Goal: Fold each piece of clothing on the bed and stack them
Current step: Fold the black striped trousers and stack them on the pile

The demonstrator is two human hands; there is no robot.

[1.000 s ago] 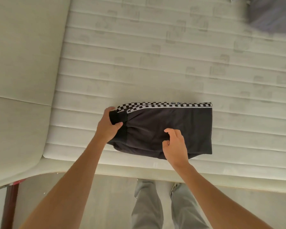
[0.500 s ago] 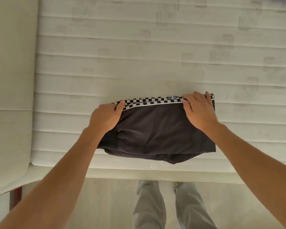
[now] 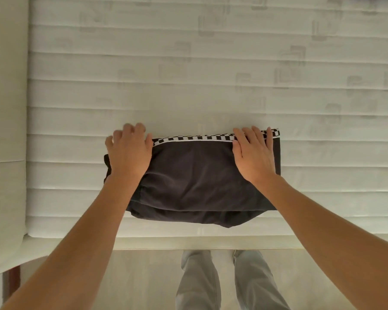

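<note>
The dark garment (image 3: 197,175) with its checkered band (image 3: 195,138) lies folded into a compact rectangle near the bed's (image 3: 211,63) lower edge at mid-frame, both the left hand (image 3: 130,153) and right hand (image 3: 253,155) pressing it flat with fingers extended, so stacking seemingly remains.

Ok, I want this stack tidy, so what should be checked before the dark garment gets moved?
1. Dark garment folded into a compact bundle: ok.
2. Checkered stripe straight along the far edge: ok.
3. Near edge flush: not ok, lower layers stick out unevenly.
4. Left hand on the left end: ok, fingers blurred.
5. Right hand flat on the right end: ok.
6. Stack to put it on: cannot tell, none in view on the mattress.
</note>
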